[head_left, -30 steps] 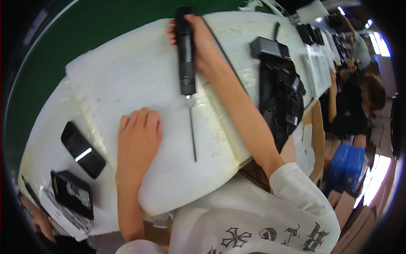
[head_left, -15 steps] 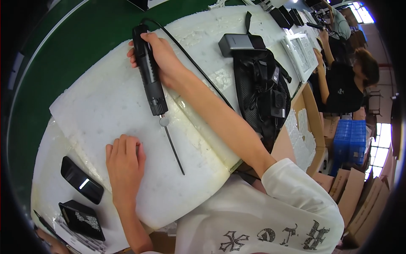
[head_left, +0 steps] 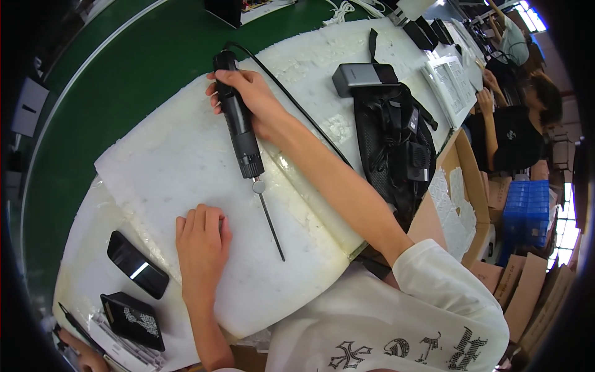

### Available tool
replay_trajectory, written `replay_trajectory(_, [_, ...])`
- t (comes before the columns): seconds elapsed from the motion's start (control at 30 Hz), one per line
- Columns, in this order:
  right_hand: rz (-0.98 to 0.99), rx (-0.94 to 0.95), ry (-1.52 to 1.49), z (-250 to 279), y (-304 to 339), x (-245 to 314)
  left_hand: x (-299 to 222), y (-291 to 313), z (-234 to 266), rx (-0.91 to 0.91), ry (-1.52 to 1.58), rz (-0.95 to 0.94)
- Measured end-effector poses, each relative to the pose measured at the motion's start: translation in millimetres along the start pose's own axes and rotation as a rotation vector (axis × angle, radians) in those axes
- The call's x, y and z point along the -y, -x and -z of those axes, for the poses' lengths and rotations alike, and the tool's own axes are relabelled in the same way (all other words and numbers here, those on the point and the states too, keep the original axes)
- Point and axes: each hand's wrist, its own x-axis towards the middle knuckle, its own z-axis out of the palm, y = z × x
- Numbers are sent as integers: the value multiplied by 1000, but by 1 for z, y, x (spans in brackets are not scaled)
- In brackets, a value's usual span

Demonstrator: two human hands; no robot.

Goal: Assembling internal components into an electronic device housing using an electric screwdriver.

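Observation:
My right hand (head_left: 248,93) is wrapped round the upper body of a black electric screwdriver (head_left: 238,127). The tool lies aslant over a white foam-covered table top (head_left: 155,167), its long thin bit (head_left: 273,228) pointing down toward me. A black cord runs from the screwdriver's far end along the far side of my right forearm. My left hand (head_left: 203,239) rests on the white covering, left of the bit and apart from it. Its fingers are bent and drawn together, and whatever may be under them is hidden.
At the left lie a black phone (head_left: 137,265) and a black box (head_left: 132,321). Right of my forearm are a grey-black block (head_left: 364,79), a black mesh bag (head_left: 396,142) with cables, and an open carton (head_left: 462,186). Another person (head_left: 511,133) holds white sheets (head_left: 449,90) at the far right.
The whole view has shifted, so things on the table appear farther right and slightly lower. Both hands keep the same pose, and the screwdriver stays in my right hand.

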Motion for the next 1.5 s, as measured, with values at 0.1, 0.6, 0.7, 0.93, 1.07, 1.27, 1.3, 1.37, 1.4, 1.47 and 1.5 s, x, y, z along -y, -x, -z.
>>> replay_trajectory(0.1, [4,7,68,-2,2,3,1,-1,-1,3,-15,-14])
replay_trajectory(0.6, [5,37,114,-1,5,1,-1,2,3,8,-27,-17])
replay_trajectory(0.7, [3,35,126,0,4,1,0,1,3,2,-33,-27])
replay_trajectory(0.93, [3,31,143,-2,4,1,1,3,4,-7,-3,-29])
replay_trajectory(1.07, [2,28,126,-1,6,2,1,3,3,2,-23,-34])
replay_trajectory(1.27, [5,22,146,-4,7,3,1,3,3,-4,-33,-38])
replay_trajectory(1.3, [5,18,151,-4,7,3,1,3,3,-3,-31,-40])
replay_trajectory(1.37, [5,17,156,-3,6,3,2,2,3,-4,-26,-39])
replay_trajectory(1.4, [6,21,155,-2,6,3,2,2,3,-3,-20,-39])
replay_trajectory(1.47, [7,27,155,-2,5,2,2,2,3,-5,-24,-38])
replay_trajectory(1.5, [9,27,156,-2,5,2,2,2,2,-5,-27,-39])
